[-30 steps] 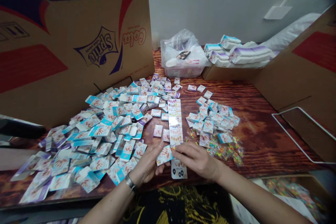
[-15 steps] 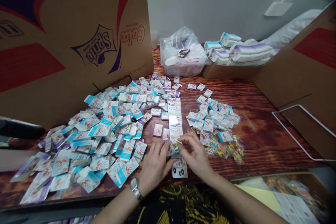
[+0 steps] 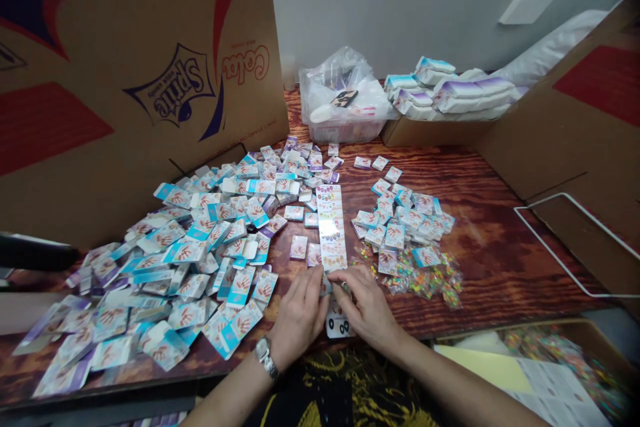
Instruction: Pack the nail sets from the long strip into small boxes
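My left hand [image 3: 299,312] and my right hand [image 3: 365,307] meet at the near edge of the wooden table [image 3: 490,260], fingers pinched together on a small box that is mostly hidden between them. Under them lies a white card with black rings [image 3: 339,327]. Just beyond the fingertips a long glossy sticker strip [image 3: 330,227] runs away from me. A big heap of small white, blue and purple boxes [image 3: 190,253] spreads to the left. A smaller pile of the same boxes [image 3: 400,220] lies to the right, over clear packets of bright coloured bits [image 3: 425,280].
Large cardboard cartons stand at the left [image 3: 125,80] and right [image 3: 575,113]. At the back sit a clear plastic bag in a tub [image 3: 340,97] and stacked flat packs [image 3: 450,93]. A white wire frame [image 3: 565,247] lies at the right. Papers [image 3: 540,380] sit low right.
Both hands drew in closer together over the card. The small box, held in plain view one second ago, is now nearly covered by the fingers. The view shifted slightly.
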A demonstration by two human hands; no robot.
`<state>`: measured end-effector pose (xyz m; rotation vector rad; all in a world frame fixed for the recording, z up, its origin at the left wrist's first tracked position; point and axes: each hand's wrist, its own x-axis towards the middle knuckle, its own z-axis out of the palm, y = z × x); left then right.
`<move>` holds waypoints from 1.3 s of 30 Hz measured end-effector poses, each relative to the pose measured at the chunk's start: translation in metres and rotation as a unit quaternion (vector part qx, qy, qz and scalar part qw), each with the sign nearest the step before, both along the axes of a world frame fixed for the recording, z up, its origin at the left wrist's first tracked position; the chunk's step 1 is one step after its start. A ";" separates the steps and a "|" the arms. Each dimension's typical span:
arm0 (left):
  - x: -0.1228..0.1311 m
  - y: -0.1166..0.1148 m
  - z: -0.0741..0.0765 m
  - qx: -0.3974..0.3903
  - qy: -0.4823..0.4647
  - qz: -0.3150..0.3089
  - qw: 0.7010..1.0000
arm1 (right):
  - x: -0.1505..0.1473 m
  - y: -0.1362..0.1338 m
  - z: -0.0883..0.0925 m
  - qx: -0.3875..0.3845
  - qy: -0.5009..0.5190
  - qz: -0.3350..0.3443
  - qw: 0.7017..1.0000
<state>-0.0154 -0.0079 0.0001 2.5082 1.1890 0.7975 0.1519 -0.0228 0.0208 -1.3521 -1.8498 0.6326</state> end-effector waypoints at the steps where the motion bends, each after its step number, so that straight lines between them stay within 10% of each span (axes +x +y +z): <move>1: -0.001 0.000 0.000 -0.002 -0.002 0.000 1.000 | 0.003 0.001 0.001 0.011 -0.020 0.009 1.000; 9: 0.001 -0.001 0.005 -0.039 -0.030 -0.019 0.999 | 0.015 0.010 0.008 0.015 -0.036 0.069 0.997; 28: 0.007 -0.005 0.003 0.032 0.009 0.025 0.999 | -0.009 0.007 -0.002 -0.188 0.250 -0.102 0.944; 39: 0.014 -0.006 -0.001 0.066 0.038 0.060 0.995 | -0.016 -0.009 0.000 0.049 0.023 -0.063 0.997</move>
